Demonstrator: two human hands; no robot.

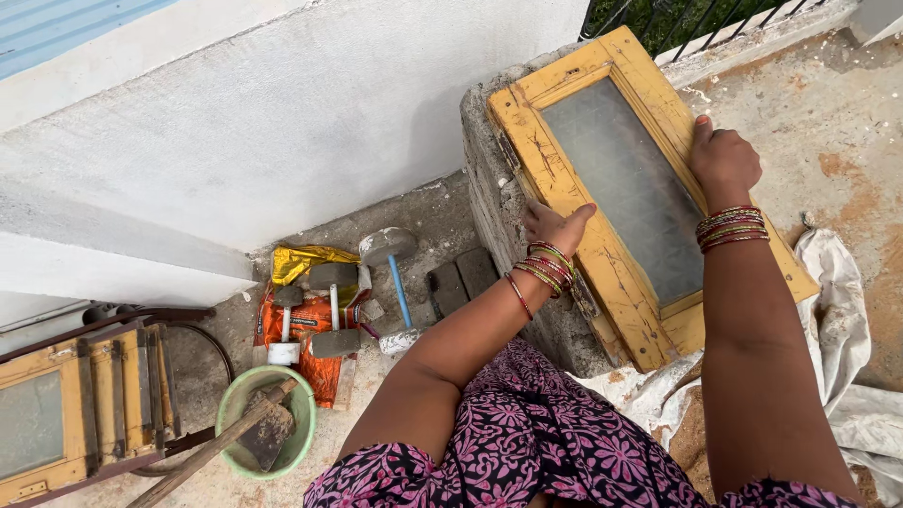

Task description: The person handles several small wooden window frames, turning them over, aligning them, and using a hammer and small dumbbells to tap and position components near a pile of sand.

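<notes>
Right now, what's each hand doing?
Left hand: open, resting on the yellow window frame.
Right hand: closed over the frame's far edge.

crumpled orange and yellow bag (315,315), perhaps plastic, under the hammers (331,310)

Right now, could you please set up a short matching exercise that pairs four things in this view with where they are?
Things:
1. left hand
2. right hand
3. green tub
4. blue-handled mallet

Places:
A. on the ground by the white wall
B. on the window frame's far edge
C. on the frame's near edge
D. holding a trowel, lower left

Pairs: 1-C, 2-B, 3-D, 4-A
</notes>
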